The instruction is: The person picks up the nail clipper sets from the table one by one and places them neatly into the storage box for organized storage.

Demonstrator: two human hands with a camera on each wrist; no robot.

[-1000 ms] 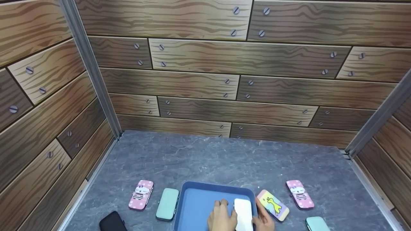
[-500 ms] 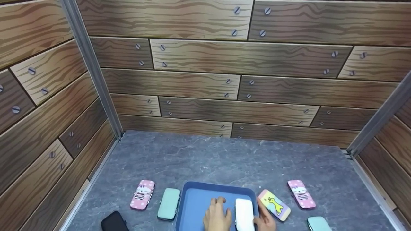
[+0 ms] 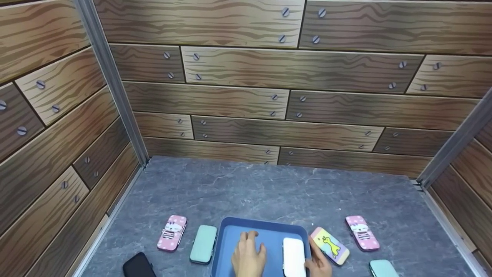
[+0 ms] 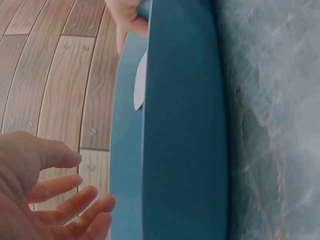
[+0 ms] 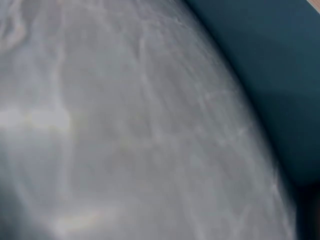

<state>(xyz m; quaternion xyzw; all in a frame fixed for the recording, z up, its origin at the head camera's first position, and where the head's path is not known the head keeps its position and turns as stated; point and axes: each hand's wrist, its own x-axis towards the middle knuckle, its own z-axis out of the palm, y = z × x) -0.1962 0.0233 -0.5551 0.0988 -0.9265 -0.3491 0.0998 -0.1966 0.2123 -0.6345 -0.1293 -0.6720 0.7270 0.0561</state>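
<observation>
A white case (image 3: pixel 294 257) lies in the blue tray (image 3: pixel 265 222) along its right wall. My left hand (image 3: pixel 249 256) is over the left part of the tray, fingers loosely bent, holding nothing. In the left wrist view the same hand (image 4: pixel 60 195) has its fingers spread beside the tray wall (image 4: pixel 185 125). At the tray's right side my right hand (image 3: pixel 319 261) grips the rim, with the thumb inside and the fingers along the outer face. The right wrist view shows only tabletop and tray wall (image 5: pixel 270 75), not the hand.
Left of the tray lie a mint case (image 3: pixel 203 244), a pink cat case (image 3: pixel 172 233) and a black case (image 3: pixel 139 265). To the right are a giraffe case (image 3: pixel 330 246), close to my right hand, another pink case (image 3: pixel 362 233) and a mint case (image 3: pixel 383 268). Wood-patterned walls (image 3: pixel 230 100) surround the table.
My left hand has moved left, away from the white case, which stays against the tray's right wall. The right hand has kept its place at the rim. The view shifted slightly.
</observation>
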